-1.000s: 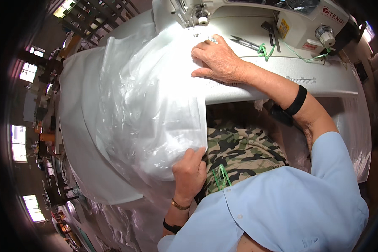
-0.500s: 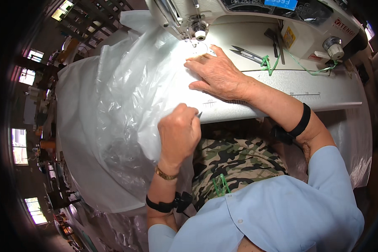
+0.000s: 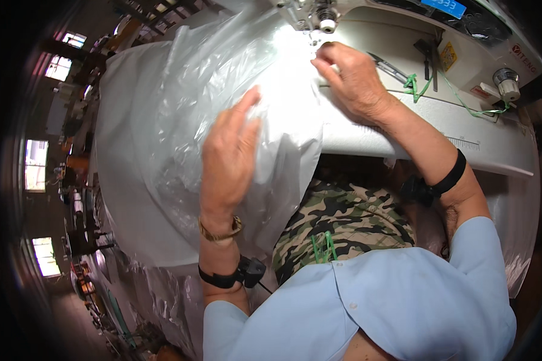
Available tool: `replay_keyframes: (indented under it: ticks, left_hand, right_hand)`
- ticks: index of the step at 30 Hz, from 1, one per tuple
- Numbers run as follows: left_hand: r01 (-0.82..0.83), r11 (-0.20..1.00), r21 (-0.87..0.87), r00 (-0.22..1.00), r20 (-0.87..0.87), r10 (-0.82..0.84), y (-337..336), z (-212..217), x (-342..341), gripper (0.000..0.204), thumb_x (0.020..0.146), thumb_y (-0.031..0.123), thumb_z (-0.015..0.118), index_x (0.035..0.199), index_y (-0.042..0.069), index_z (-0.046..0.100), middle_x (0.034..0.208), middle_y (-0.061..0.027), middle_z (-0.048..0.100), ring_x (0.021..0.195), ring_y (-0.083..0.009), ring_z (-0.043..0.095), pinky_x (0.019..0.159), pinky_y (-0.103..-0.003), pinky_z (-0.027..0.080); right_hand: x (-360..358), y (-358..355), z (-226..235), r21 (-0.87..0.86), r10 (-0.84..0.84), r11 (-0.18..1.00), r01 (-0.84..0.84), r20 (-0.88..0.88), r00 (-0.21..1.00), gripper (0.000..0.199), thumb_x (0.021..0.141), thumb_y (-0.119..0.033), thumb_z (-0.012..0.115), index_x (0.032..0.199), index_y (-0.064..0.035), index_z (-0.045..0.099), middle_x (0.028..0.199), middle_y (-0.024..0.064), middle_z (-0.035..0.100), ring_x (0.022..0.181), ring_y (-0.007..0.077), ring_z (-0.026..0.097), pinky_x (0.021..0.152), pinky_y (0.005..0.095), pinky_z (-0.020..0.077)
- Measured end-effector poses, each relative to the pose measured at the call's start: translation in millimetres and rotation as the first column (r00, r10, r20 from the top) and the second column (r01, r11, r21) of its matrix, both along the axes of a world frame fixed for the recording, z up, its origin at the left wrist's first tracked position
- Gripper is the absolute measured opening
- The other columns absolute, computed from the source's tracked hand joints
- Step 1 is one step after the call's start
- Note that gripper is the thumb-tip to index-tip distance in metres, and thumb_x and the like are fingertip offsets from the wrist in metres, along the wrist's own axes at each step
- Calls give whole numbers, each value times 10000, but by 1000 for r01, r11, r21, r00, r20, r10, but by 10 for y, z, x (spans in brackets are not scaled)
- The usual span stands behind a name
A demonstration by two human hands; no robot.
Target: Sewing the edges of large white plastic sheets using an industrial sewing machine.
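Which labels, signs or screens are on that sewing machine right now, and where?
Screen: top of the machine head, small blue rectangle with pale characters.
Yellow sticker: machine front, right of the right hand, diamond shape.
Red-and-white label: low on the machine, beside the round knob, narrow strip.
Red lettering: machine's right end.

I see a white sewing-machine table (image 3: 500, 153) carrying everything, its front edge bowed by the lens. A large sheet of clear plastic film (image 3: 162, 120) is spread over its left part and spills past the front edge. Toward the back right corner lie a pair of thread snips (image 3: 386, 66) and a loose green cord (image 3: 457, 99), with a printed ruler strip (image 3: 464, 143) along the front edge.
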State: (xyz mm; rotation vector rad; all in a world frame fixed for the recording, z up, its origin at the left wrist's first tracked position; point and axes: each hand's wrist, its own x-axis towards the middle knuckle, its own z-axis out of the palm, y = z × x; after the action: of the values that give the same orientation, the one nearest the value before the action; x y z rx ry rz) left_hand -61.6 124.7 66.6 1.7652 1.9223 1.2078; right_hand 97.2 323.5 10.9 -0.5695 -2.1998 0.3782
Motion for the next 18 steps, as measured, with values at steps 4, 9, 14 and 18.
replay_keyframes:
  ticks: [4, 9, 14, 18]
  left_hand:
    - [-397, 917, -43, 773, -554, 309, -155, -758, -1012, 460, 1035, 377, 521, 1396, 99, 581, 1419, -163, 575, 1338, -314, 513, 1126, -463, 352]
    - [-335, 942, -15, 840, -457, 291, -84, -1002, -1328, 507, 1031, 481, 489, 1423, 169, 569, 1549, -64, 461, 1460, -270, 369, 1189, -495, 266]
    - [-345, 937, -46, 852, -434, 293, 29, -1029, -1414, 521, 1015, 511, 506, 1426, 197, 569, 1556, -38, 455, 1473, -258, 350, 1209, -489, 242]
    - [-334, 943, -8, 835, -467, 291, 76, -1090, -1452, 522, 1010, 507, 518, 1414, 184, 579, 1543, -50, 471, 1462, -271, 367, 1202, -485, 252]
  right_hand:
    - [-40, -263, -5, 55, 95, 995, -86, -214, 972, 290, 964, -215, 648, 770, -20, 558, 680, 118, 587, 591, 301, 592, 561, 381, 485]
    - [442, -1168, -396, -122, 209, 966, -227, -143, 967, 371, 916, -208, 715, 656, -31, 519, 611, 158, 504, 526, 303, 521, 511, 394, 427]
    - [288, -1605, -1031, -800, 38, 593, -88, -81, 996, 411, 889, -381, 732, 846, -3, 578, 617, 107, 555, 589, 217, 580, 617, 373, 474]
    - [-43, -1466, -1512, -883, 91, 460, -93, -58, 994, 462, 903, -388, 666, 771, 54, 637, 643, 89, 618, 608, 172, 548, 601, 366, 470]
